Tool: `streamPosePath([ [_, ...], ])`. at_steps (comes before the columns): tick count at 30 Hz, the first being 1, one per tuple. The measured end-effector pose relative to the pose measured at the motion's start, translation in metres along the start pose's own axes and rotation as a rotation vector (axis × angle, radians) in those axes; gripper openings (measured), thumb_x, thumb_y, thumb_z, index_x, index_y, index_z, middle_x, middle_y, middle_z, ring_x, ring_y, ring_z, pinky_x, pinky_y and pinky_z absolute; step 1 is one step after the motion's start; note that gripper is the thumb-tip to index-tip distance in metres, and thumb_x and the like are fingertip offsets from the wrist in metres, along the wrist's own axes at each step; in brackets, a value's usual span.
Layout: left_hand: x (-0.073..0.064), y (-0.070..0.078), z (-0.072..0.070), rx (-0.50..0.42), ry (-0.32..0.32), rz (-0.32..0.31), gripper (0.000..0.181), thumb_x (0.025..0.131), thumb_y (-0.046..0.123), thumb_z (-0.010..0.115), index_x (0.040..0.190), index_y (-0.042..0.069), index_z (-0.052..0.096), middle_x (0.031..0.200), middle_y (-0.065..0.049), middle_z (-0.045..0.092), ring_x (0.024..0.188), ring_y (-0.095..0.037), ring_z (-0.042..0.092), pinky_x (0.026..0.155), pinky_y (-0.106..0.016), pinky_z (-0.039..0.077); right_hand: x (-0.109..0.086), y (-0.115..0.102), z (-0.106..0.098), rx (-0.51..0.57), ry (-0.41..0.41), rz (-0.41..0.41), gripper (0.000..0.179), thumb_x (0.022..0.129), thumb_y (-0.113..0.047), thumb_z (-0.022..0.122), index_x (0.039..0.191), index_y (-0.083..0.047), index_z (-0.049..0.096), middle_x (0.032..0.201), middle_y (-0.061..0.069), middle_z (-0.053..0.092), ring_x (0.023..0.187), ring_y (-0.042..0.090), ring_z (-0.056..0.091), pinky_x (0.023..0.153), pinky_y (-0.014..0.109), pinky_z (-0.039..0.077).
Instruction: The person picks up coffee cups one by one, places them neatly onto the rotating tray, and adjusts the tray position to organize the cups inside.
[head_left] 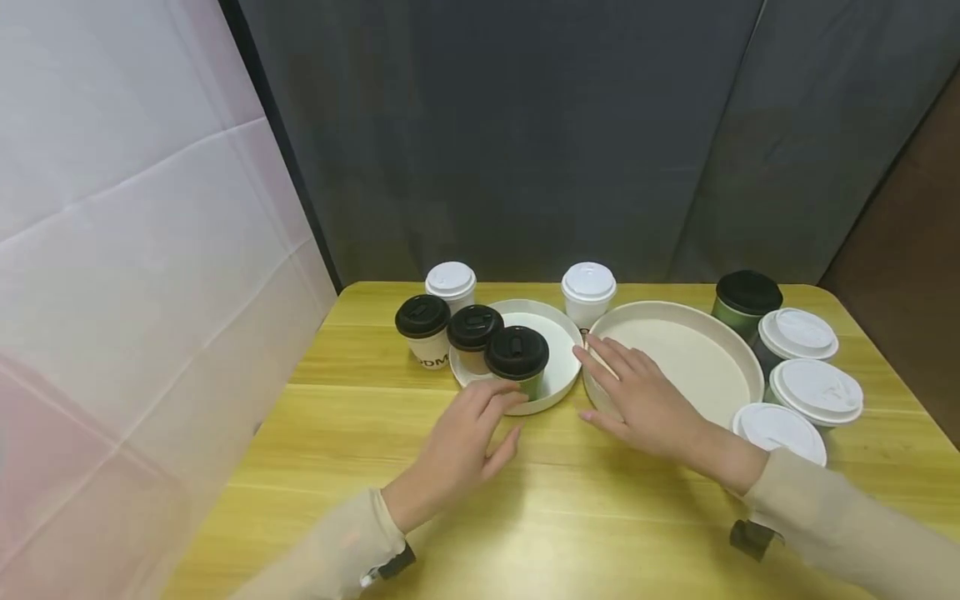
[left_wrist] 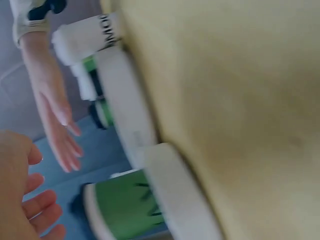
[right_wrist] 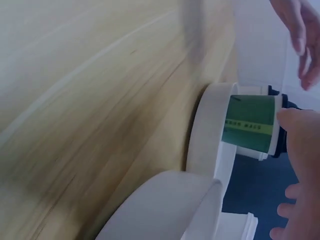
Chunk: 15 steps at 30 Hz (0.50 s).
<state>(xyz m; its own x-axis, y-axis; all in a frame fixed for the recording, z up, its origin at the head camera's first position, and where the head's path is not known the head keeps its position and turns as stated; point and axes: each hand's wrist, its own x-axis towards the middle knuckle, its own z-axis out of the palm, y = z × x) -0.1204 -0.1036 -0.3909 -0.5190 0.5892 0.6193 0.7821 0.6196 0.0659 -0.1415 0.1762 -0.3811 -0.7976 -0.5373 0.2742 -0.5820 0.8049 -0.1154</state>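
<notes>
My left hand [head_left: 461, 442] hovers just in front of a green paper cup with a black lid [head_left: 517, 352], its fingers loosely bent and holding nothing. That cup stands in the smaller white round tray [head_left: 558, 367], beside a second black-lidded cup [head_left: 475, 327]. My right hand [head_left: 648, 404] is spread over the left rim of the larger cream round tray [head_left: 697, 350], also without anything in its grasp. In the right wrist view the green cup [right_wrist: 250, 122] rises upright from the tray. The left wrist view shows both hands, the left one [left_wrist: 20, 190] nearest.
Left of the small tray stand a black-lidded white cup [head_left: 426, 333] and a white-lidded cup [head_left: 451, 282]. Another white-lidded cup [head_left: 588, 292] is behind, between the trays. Along the right are a black-lidded green cup [head_left: 746, 302] and several white-lidded cups [head_left: 817, 390]. Dark curtain behind.
</notes>
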Motion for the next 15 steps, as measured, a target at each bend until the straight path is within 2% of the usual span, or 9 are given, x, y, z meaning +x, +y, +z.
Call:
streamPosePath([
  [2, -0.008, -0.002, 0.008, 0.007, -0.022, -0.014, 0.039, 0.086, 0.019, 0.068, 0.123, 0.009, 0.06, 0.128, -0.006, 0.06, 0.118, -0.021, 0.057, 0.105, -0.034, 0.048, -0.001, 0.001, 0.004, -0.028, -0.013, -0.014, 0.08, 0.094, -0.051, 0.059, 0.157, -0.012, 0.027, 0.163, 0.015, 0.027, 0.148, 0.039, 0.03, 0.119, 0.058, 0.029],
  [6, -0.019, -0.001, 0.024, 0.036, -0.107, -0.024, 0.044, 0.085, 0.022, 0.07, 0.126, 0.008, 0.06, 0.132, -0.007, 0.06, 0.123, -0.021, 0.057, 0.109, -0.035, 0.047, -0.004, 0.002, 0.011, -0.055, -0.037, -0.023, 0.077, 0.095, -0.052, 0.056, 0.156, -0.014, 0.029, 0.163, 0.015, 0.028, 0.148, 0.039, 0.031, 0.118, 0.059, 0.03],
  [10, -0.022, 0.004, 0.038, 0.061, -0.21, -0.005, 0.053, 0.088, 0.028, 0.068, 0.135, 0.007, 0.055, 0.142, -0.009, 0.055, 0.132, -0.023, 0.052, 0.114, -0.038, 0.043, -0.006, 0.003, 0.017, -0.06, -0.051, -0.023, 0.074, 0.096, -0.052, 0.056, 0.155, -0.014, 0.032, 0.162, 0.015, 0.029, 0.147, 0.039, 0.033, 0.117, 0.06, 0.031],
  [15, -0.02, 0.009, 0.051, 0.116, -0.299, 0.031, 0.061, 0.091, 0.033, 0.065, 0.142, 0.006, 0.049, 0.151, -0.013, 0.047, 0.14, -0.026, 0.046, 0.117, -0.04, 0.04, -0.008, 0.004, 0.022, -0.073, -0.053, -0.039, 0.075, 0.096, -0.053, 0.054, 0.155, -0.014, 0.033, 0.161, 0.016, 0.032, 0.146, 0.039, 0.034, 0.115, 0.059, 0.034],
])
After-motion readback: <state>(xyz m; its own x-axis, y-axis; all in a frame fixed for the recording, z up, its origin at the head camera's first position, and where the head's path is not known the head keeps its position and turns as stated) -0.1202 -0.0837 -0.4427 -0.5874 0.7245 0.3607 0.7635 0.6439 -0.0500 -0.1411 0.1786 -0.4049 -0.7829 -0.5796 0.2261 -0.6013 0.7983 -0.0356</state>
